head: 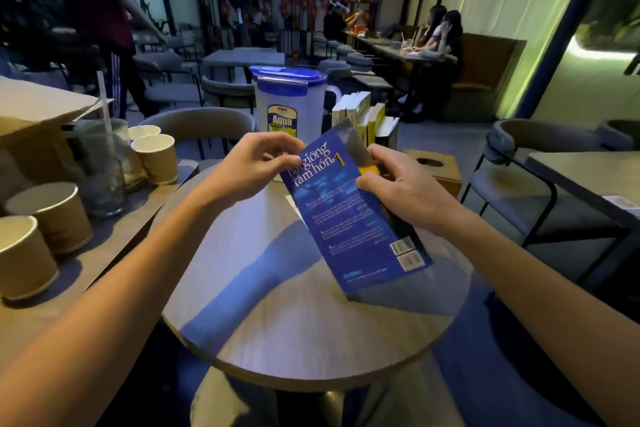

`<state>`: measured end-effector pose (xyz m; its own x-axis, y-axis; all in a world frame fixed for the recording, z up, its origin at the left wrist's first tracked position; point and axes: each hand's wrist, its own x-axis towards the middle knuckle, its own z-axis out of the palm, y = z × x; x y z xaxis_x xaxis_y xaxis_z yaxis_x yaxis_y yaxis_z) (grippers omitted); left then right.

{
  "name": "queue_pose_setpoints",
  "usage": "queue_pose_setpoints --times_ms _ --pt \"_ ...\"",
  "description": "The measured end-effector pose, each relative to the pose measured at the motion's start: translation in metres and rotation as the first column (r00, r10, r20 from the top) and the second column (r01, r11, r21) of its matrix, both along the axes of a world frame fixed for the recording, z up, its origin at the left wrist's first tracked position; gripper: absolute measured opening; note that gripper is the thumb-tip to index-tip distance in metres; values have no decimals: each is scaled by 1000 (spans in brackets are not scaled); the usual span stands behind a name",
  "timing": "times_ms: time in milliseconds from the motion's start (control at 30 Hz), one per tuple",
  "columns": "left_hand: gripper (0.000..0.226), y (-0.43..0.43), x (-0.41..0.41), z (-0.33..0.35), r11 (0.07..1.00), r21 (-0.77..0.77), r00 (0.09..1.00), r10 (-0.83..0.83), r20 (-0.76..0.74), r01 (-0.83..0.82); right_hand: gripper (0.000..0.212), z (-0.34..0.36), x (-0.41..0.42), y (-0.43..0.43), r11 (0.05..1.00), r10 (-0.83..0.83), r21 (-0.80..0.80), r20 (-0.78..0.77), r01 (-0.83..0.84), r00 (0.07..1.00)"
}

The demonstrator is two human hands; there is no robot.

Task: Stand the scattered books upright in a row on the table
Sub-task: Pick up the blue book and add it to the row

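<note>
A blue paperback (349, 215) is held tilted above the round wooden table (311, 329), its back cover facing me. My left hand (252, 166) pinches its top left edge. My right hand (401, 187) grips its right side, where a yellow book and a dark book seem to lie under the blue one. At the table's far edge several books (363, 114) stand upright in a row beside a white jug with a blue lid (291, 104).
A side table (114, 236) at the left carries several paper cups (52, 211), a glass with a straw (104, 163) and a cardboard box (34, 107). A wooden tissue box (436, 166) sits beyond my right hand. Chairs, other tables and seated people fill the room behind.
</note>
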<state>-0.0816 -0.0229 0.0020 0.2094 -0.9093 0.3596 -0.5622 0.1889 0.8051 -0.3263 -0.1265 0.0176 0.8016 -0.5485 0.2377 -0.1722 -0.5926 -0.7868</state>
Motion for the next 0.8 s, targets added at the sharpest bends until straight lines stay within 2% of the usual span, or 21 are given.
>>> queue_pose_setpoints --times_ms 133,267,333,400,467,567,700,800 --pt "15 -28 -17 27 989 -149 982 25 188 4 19 1 -3 -10 986 -31 -162 21 34 999" --pt "18 -51 -37 41 985 -144 935 -39 353 96 19 -4 -2 -12 936 -121 -320 97 146 988" --pt "20 -63 -48 36 982 -143 912 -58 406 126 17 -8 -1 -13 925 -154 -333 102 180 983" --pt "19 -75 -54 28 975 -176 931 -61 361 132 15 -9 -1 -15 927 -191 -311 89 209 978" --pt "21 -83 -55 20 968 -233 962 -29 271 95 3 -8 -4 -19 917 -220 -323 79 234 972" --pt "30 -89 -54 12 964 -263 988 2 157 40 14 2 -9 -24 875 -318 -350 104 334 942" --pt "31 -97 -51 3 975 -219 993 72 97 -49 24 31 -21 -32 803 -446 -335 212 493 870" --pt "33 -101 -56 7 983 -186 998 18 64 -6 23 58 -27 -38 793 -449 -332 248 511 858"
